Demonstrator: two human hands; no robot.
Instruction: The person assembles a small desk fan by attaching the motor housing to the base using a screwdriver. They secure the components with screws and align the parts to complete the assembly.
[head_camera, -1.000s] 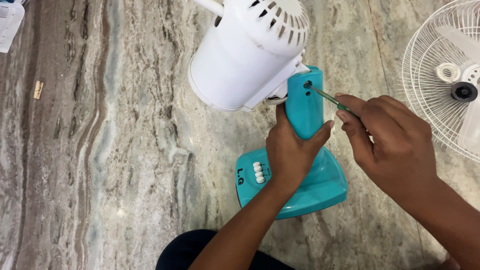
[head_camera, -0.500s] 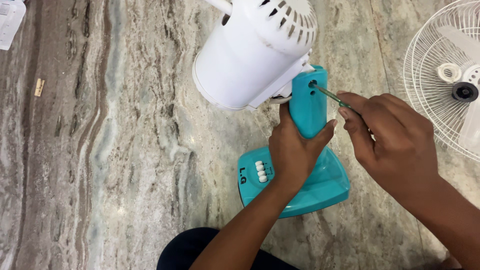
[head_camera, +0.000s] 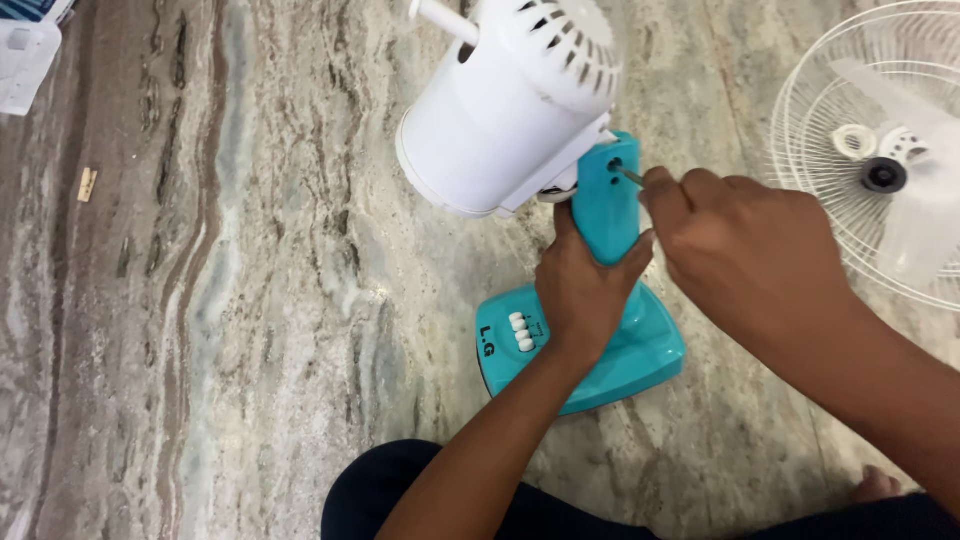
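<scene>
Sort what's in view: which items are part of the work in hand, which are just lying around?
In use: teal fan stand, gripped by left hand; screwdriver in right hand, tip at a hole in the stand; white motor housing.

Lying about: wire fan guard, small wooden piece.

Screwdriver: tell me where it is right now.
In the head view, the screwdriver is right of centre near the top, its tip at a hole in the teal fan stand, its handle hidden in the right hand, just below the white motor housing.
</scene>
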